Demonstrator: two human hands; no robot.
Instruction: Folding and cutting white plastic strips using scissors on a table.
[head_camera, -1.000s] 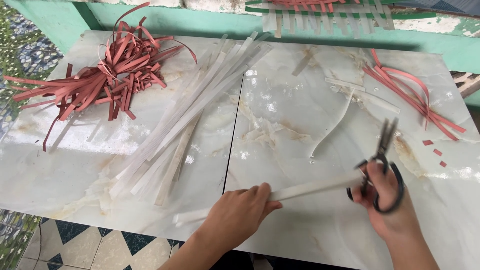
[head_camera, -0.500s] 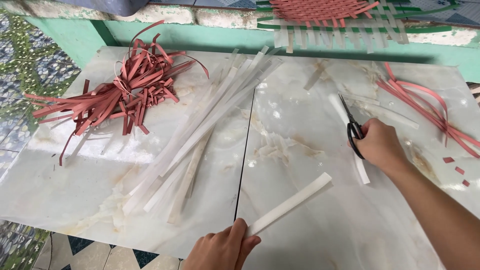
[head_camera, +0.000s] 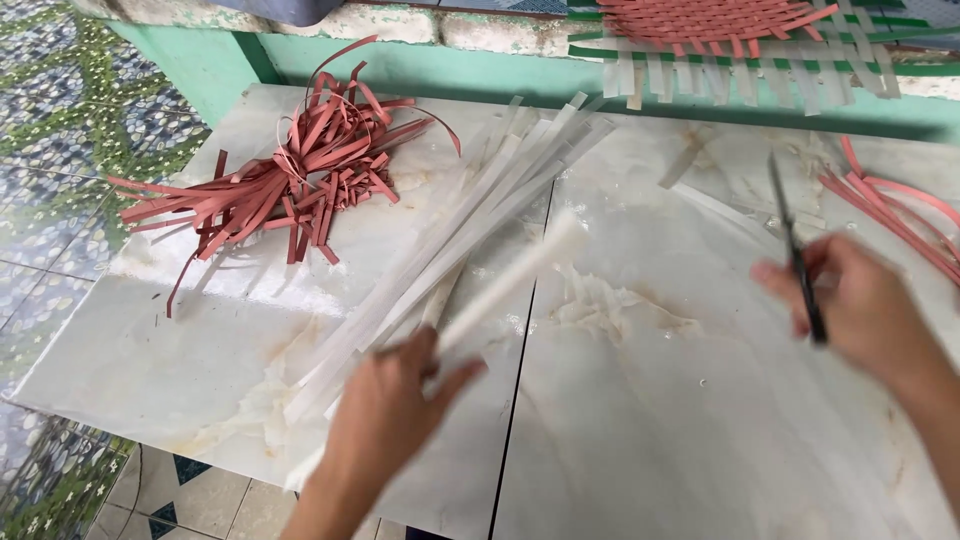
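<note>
The white strip (head_camera: 510, 275) was held in the left hand (head_camera: 385, 415), pinched at its near end between the thumb and fingers, with the rest of its length angled up and away from that hand toward the far side of the marble table (head_camera: 700, 420). The strip appeared flat, pale and stiff enough to hold its line without drooping; motion blur hid its edges and its far tip. It lay just above, and roughly parallel to, the pile of white strips (head_camera: 470, 215) that spread from beside the left hand toward the far edge.

The right hand (head_camera: 860, 305) was closed around a pair of scissors (head_camera: 795, 250), the dark handles inside the grip and the blades pointing away from the hand. Whether the blades stood open or together could not be told because of blur. The scissors were well apart from the held strip.

Judged from this arrangement, the step in hand was the placing of a single strip with the white pile, cutting tool kept ready. The next move would call for lowering the strip alongside the others without disturbing their alignment, and for keeping the blade tips clear of the left hand.

Beyond the left hand, to its far left, lay a tangled heap of red strips (head_camera: 300, 180). Past the right hand ran a few loose red strips (head_camera: 900, 215), and a partly woven red and white mat (head_camera: 740, 40) rested on the ledge beyond.
</note>
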